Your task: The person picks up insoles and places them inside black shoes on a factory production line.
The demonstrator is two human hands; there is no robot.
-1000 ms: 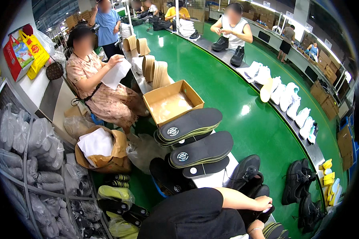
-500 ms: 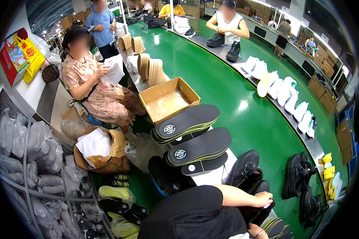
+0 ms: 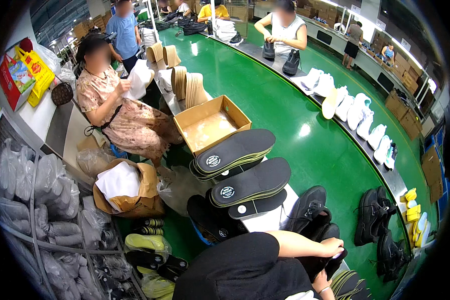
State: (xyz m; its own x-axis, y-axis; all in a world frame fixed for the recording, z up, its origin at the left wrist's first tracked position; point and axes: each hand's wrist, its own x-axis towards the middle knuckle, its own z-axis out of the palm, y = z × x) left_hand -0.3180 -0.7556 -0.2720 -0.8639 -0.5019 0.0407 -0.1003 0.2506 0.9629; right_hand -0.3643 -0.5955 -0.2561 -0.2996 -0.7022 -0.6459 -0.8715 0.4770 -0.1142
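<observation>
My left hand [image 3: 331,247] is closed over the opening of a black shoe [image 3: 331,264], with a small pale bit showing by its fingers. Lower down, my right hand [image 3: 321,282], with a band at the wrist, is closed against the same shoe; its fingertips are partly hidden. Just beyond stands a black lace-up sneaker [image 3: 305,212] on the white bench. Black insoles with yellow-green edges lie in an upper stack [image 3: 237,150] and a nearer stack [image 3: 255,181]. More insoles [image 3: 349,286] sit beside my right hand.
An open cardboard box [image 3: 212,125] stands beyond the insoles. Black shoes [image 3: 369,217] and white shoes [image 3: 357,112] line the curved bench at right. A seated person [image 3: 110,90] handles white sheets at left; a paper sack [image 3: 145,192] and wire rack [image 3: 35,210] are nearby.
My right hand has moved up a little against the shoe; my left hand stays on its opening. Across the bench, another person has turned a black shoe upright.
</observation>
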